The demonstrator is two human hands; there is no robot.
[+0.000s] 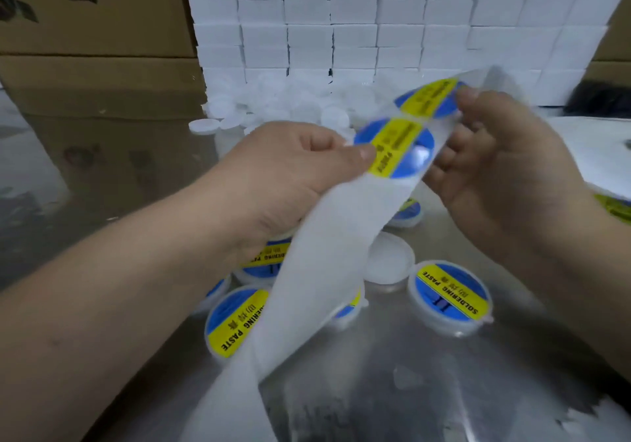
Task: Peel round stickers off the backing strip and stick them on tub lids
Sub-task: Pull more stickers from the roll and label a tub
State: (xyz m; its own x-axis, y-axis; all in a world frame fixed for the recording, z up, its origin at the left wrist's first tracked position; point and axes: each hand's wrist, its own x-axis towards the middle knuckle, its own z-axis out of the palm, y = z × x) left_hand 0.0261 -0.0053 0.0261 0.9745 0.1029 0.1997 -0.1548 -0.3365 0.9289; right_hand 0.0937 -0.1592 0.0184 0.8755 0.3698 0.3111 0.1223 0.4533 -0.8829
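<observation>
Left hand (pixel 286 171) pinches the backing strip (pixel 327 250) at the near round sticker (pixel 394 147) (blue and yellow); right hand (pixel 495 164), fingers closed on the strip's upper end; labelled tub lids (pixel 452 296) on the table (pixel 409 373) below.

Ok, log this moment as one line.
left hand: holds backing strip | right hand: holds strip's far end | sticker: on strip | bare lid: on table

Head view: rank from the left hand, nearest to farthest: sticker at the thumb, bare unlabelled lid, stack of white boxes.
From the left hand:
1. Sticker at the thumb, touching the thumb tip, on the backing strip.
2. Bare lid, on the table below the hands.
3. Stack of white boxes, at the back.
</observation>
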